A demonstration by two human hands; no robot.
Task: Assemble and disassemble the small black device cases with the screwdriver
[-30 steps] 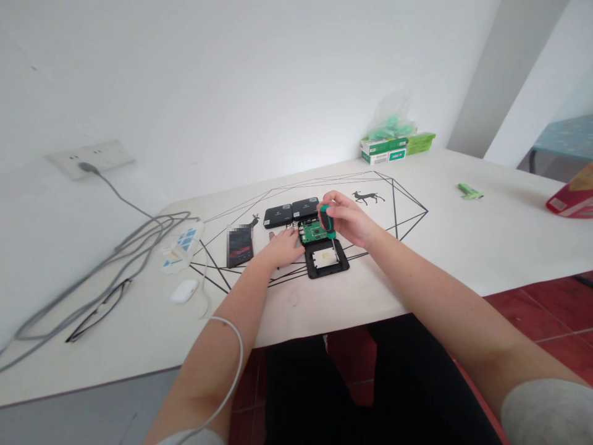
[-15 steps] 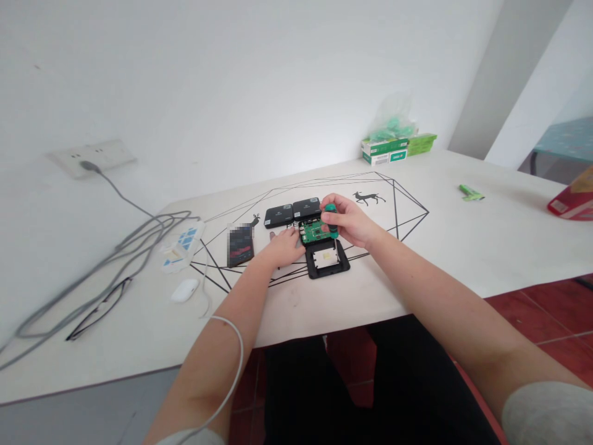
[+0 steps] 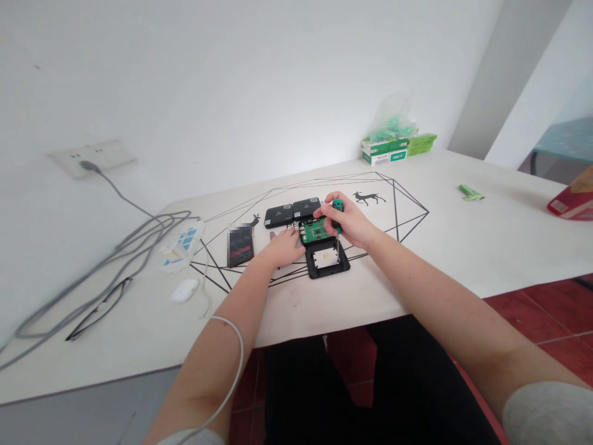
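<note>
Upright in the right hand (image 3: pixel 348 224), a screwdriver (image 3: pixel 338 210) with a green and black handle points down, its thin shaft ending at the right edge of a pale plate (image 3: pixel 325 258). The fingers are curled shut around the handle. The plate sits inside a shallow black case (image 3: pixel 314 272), which lies flat on the surface (image 3: pixel 463 247) on the side nearer the person. Just behind the case, and close against it, is a green circuit board (image 3: pixel 314 231) in a dark frame; the right hand partly hides its right end. The left hand (image 3: pixel 283 248) lies palm down, loosely open, with its fingers stretched toward the left edge of the board and its thumb near the left corner of the case. Whether it presses on either one, I cannot tell.

Behind the board, two black boxes (image 3: pixel 278 216) stand side by side. Left of the left hand lies a phone (image 3: pixel 240 247), its screen partly blurred out. Farther left are a clear plastic box (image 3: pixel 185 243), a small white case (image 3: pixel 185 290) and a pair of glasses (image 3: pixel 99 311), with a grey cable (image 3: pixel 121 199) looping past them from the wall socket (image 3: pixel 109 152).
</note>
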